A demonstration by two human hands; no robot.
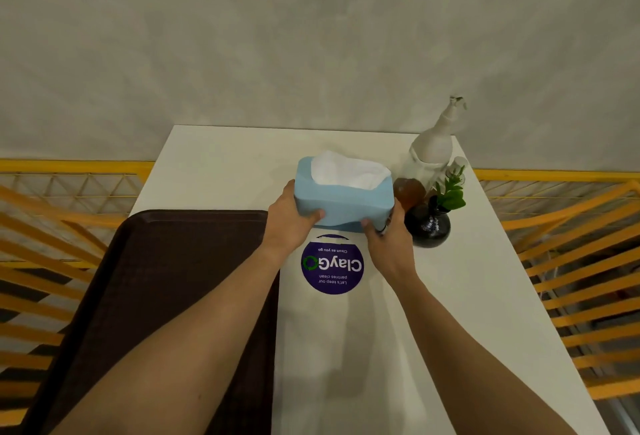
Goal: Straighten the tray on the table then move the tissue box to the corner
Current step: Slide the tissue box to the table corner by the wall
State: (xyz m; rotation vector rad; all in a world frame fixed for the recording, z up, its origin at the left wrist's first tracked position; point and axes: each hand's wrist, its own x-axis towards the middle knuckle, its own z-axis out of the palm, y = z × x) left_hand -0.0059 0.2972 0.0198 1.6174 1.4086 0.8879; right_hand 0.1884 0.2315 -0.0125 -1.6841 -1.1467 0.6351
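Note:
A light blue tissue box [349, 202] with white tissue sticking out of its top sits near the middle of the white table [467, 296]. My left hand [289, 223] grips its left end and my right hand [389, 237] grips its right front corner. A dark brown tray [180, 261] lies on the left part of the table, its edges parallel to the table's edges, and it hangs over the left side. My left forearm crosses above the tray.
A white pump bottle [434, 147], an amber object [408, 190] and a small black vase with a green plant [429, 225] stand at the far right of the table. A round purple sticker [332, 266] lies just in front of the box. Yellow railings flank the table.

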